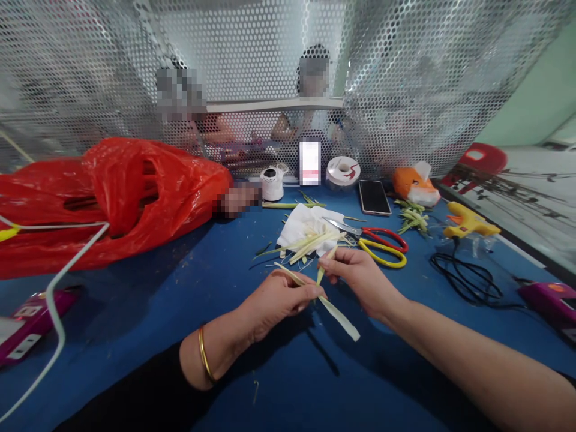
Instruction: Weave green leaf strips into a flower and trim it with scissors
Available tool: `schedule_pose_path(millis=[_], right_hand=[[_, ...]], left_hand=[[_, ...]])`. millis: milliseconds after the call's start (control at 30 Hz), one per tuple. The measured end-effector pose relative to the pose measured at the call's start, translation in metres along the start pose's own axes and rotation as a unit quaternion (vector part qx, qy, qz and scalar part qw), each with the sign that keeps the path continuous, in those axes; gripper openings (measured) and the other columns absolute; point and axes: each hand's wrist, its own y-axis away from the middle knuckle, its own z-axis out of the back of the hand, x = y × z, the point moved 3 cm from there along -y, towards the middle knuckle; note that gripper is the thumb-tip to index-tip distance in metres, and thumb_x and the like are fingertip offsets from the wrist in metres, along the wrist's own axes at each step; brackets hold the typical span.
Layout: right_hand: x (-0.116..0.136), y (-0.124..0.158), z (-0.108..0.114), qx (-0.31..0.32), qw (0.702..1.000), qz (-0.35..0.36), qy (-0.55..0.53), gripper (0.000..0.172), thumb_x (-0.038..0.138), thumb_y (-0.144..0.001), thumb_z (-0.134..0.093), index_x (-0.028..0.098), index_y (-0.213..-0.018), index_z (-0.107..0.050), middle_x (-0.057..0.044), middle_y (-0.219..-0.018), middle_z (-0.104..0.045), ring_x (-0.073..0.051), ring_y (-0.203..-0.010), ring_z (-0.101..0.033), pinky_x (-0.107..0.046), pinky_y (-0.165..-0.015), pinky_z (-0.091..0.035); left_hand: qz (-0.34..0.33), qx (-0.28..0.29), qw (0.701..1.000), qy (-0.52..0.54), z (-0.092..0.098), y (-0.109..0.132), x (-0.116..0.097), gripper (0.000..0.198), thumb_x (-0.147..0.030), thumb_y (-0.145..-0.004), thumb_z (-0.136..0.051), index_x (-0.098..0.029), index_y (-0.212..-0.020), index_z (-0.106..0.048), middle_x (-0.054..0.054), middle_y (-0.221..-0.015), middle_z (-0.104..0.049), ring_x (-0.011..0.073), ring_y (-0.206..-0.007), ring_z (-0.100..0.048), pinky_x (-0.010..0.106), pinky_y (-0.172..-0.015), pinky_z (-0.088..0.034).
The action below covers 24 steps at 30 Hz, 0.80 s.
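Two pale yellow-green leaf strips cross between my hands, above the blue table [216,366]. My left hand [281,299] pinches the long leaf strip [341,317], whose flat end hangs down to the right. Closed on the upper part of the second, upright leaf strip [321,273] is my right hand [355,273]; its lower end meets my left fingertips. Just beyond lies a pile of cut strips [310,243] on a crumpled white tissue [294,222]. Scissors with red and yellow handles [382,246] rest beside the pile, blades over the tissue.
A red plastic bag [148,204] fills the left. A thread spool [272,183], ribbon roll [343,173] and black-screened phone [375,197] stand or lie behind. To the right are a yellow glue gun [470,222], its black cable [468,282] and an orange tissue pack [414,185].
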Motion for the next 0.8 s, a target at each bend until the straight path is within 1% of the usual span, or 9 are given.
schedule_pose_path(millis=[67, 133, 167, 233, 333, 400, 533, 667, 800], right_hand=[[0.007, -0.004, 0.009, -0.026, 0.996, 0.065, 0.062, 0.019, 0.035, -0.076, -0.066, 0.017, -0.081, -0.065, -0.001, -0.072, -0.059, -0.014, -0.067, -0.054, -0.029, -0.065, -0.044], [0.017, -0.003, 0.014, -0.053, 0.974, 0.155, 0.156, 0.024, 0.032, -0.079, -0.064, 0.018, -0.099, -0.065, -0.005, -0.090, -0.063, -0.019, -0.085, -0.058, -0.033, -0.075, -0.046], [0.021, -0.002, 0.014, -0.045, 0.958, 0.193, 0.208, 0.024, 0.030, -0.080, -0.064, 0.019, -0.101, -0.066, -0.006, -0.095, -0.064, -0.020, -0.090, -0.058, -0.035, -0.079, -0.046], [0.025, 0.003, 0.006, 0.020, 0.927, 0.233, 0.294, 0.014, 0.028, -0.082, -0.063, 0.020, -0.093, -0.070, -0.006, -0.094, -0.066, -0.020, -0.091, -0.059, -0.036, -0.082, -0.045], [0.022, 0.012, -0.009, 0.119, 0.912, 0.234, 0.317, 0.010, 0.026, -0.083, -0.064, 0.021, -0.075, -0.069, -0.002, -0.077, -0.066, -0.017, -0.080, -0.060, -0.032, -0.078, -0.045], [0.019, 0.016, -0.014, 0.120, 0.929, 0.212, 0.279, 0.017, 0.024, -0.082, -0.064, 0.019, -0.065, -0.064, 0.000, -0.069, -0.062, -0.015, -0.071, -0.059, -0.028, -0.068, -0.046], [0.011, 0.017, -0.013, 0.075, 0.976, 0.107, 0.173, 0.025, 0.026, -0.081, -0.061, 0.019, -0.059, -0.053, 0.004, -0.062, -0.053, -0.008, -0.044, -0.048, -0.022, -0.042, -0.036], [0.013, 0.018, -0.012, 0.064, 0.968, 0.135, 0.201, 0.027, 0.022, -0.080, -0.061, 0.019, -0.056, -0.051, 0.003, -0.060, -0.054, -0.011, -0.055, -0.052, -0.023, -0.052, -0.040], [0.014, 0.021, -0.015, 0.044, 0.955, 0.172, 0.236, 0.026, 0.019, -0.081, -0.059, 0.019, -0.055, -0.051, 0.002, -0.062, -0.054, -0.012, -0.061, -0.053, -0.025, -0.058, -0.040]], left_hand=[[0.015, 0.020, 1.000, 0.004, -0.003, 0.001, 0.000, 0.026, -0.038, -0.073, -0.067, -0.013, -0.078, -0.073, -0.006, -0.048, -0.041, 0.0068, -0.046, -0.031, 0.023, -0.045, -0.019], [0.032, 0.051, 0.998, 0.018, -0.006, 0.002, 0.001, 0.027, -0.036, -0.073, -0.065, -0.012, -0.083, -0.074, -0.005, -0.051, -0.041, 0.0071, -0.047, -0.031, 0.023, -0.045, -0.018], [0.045, 0.070, 0.996, 0.031, -0.007, 0.002, 0.001, 0.027, -0.035, -0.073, -0.065, -0.012, -0.085, -0.073, -0.005, -0.053, -0.042, 0.0068, -0.047, -0.031, 0.023, -0.045, -0.017], [0.075, 0.104, 0.990, 0.051, -0.010, 0.003, 0.003, 0.023, -0.030, -0.070, -0.064, -0.013, -0.083, -0.071, -0.005, -0.056, -0.043, 0.0058, -0.045, -0.029, 0.024, -0.045, -0.013], [0.096, 0.115, 0.987, 0.054, -0.012, 0.003, 0.005, 0.010, -0.024, -0.066, -0.062, -0.014, -0.065, -0.061, -0.005, -0.056, -0.044, 0.0051, -0.044, -0.028, 0.026, -0.044, -0.011], [0.085, 0.109, 0.989, 0.050, -0.012, 0.003, 0.006, 0.015, -0.028, -0.068, -0.063, -0.015, -0.062, -0.058, -0.005, -0.055, -0.043, 0.0052, -0.044, -0.027, 0.026, -0.044, -0.011], [0.056, 0.115, 0.991, 0.029, -0.014, 0.005, 0.005, 0.031, -0.041, -0.077, -0.062, -0.012, -0.083, -0.071, -0.007, -0.052, -0.035, 0.0058, -0.045, -0.022, 0.025, -0.045, -0.012], [0.035, 0.115, 0.993, 0.001, -0.015, 0.007, 0.005, 0.028, -0.036, -0.078, -0.061, -0.012, -0.087, -0.074, -0.009, -0.045, -0.030, 0.0060, -0.042, -0.021, 0.025, -0.045, -0.013], [0.030, 0.129, 0.990, -0.042, -0.015, 0.008, 0.007, 0.028, -0.035, -0.079, -0.059, -0.013, -0.086, -0.075, -0.006, -0.043, -0.038, 0.0070, -0.041, -0.028, 0.024, -0.043, -0.018]])
